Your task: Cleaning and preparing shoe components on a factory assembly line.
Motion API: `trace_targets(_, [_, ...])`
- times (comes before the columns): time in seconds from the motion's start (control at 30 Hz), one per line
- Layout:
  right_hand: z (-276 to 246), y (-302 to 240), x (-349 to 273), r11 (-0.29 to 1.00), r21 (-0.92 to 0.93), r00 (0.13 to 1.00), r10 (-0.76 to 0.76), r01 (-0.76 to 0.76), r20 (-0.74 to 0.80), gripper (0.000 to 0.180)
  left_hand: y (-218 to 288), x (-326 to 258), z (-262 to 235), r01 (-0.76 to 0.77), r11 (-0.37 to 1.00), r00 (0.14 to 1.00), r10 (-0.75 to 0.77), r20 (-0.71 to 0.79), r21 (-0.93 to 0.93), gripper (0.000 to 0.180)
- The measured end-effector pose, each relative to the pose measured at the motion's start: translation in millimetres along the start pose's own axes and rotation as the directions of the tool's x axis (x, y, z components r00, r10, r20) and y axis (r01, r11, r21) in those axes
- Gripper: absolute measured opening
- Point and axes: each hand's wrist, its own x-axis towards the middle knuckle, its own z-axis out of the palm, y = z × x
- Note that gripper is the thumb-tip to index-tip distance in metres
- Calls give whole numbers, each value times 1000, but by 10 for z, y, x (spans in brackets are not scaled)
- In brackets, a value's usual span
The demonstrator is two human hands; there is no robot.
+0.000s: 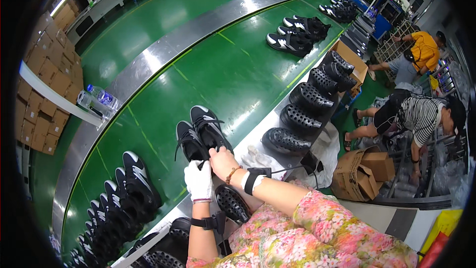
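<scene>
A pair of black sneakers with grey-white toe trim, the left sneaker (187, 138) and the right sneaker (204, 120), stands on the green belt in front of me, laces loose. My left hand (198, 180), in a white glove, is closed at the heel of the left sneaker. Bare, with a bead bracelet, my right hand (224, 163) pinches the collar at the heel of the right sneaker. Both hands partly hide the shoe openings. Just below them, a black perforated shoe tree (232, 204) rests near my lap.
More black sneakers (131, 183) line the belt at left, others (292, 39) farther ahead. Black perforated shoe trees (303, 118) stand along the ledge at right, by a carton (351, 54). Bottles (101, 98) sit on the metal rim (148, 62). Two people bend over racks at right.
</scene>
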Motion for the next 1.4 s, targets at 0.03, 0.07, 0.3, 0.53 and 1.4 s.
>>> trace_targets(0.03, [-29, 63, -25, 999, -2, 996, -40, 40, -79, 18, 55, -15, -27, -26, 999, 1000, 26, 0, -20, 35])
trace_targets(0.07, [-63, 132, -50, 997, -7, 984, -80, 80, -158, 19, 95, -31, -36, -24, 1000, 1000, 24, 1, -18, 35])
trace_targets(0.3, [-586, 503, -502, 957, 149, 950, -214, 251, -227, 17, 329, -443, -71, -38, 978, 999, 34, -23, -205, 33])
trace_targets(0.53, [-274, 767, -332, 980, 153, 988, -108, 125, -114, 20, 342, -569, 249, 45, 999, 998, -45, -42, -13, 32])
trace_targets(1.4, [-1472, 1887, -1163, 938, -339, 997, -60, 74, 54, 62, 671, -341, 450, -25, 999, 965, 30, -259, 22, 57])
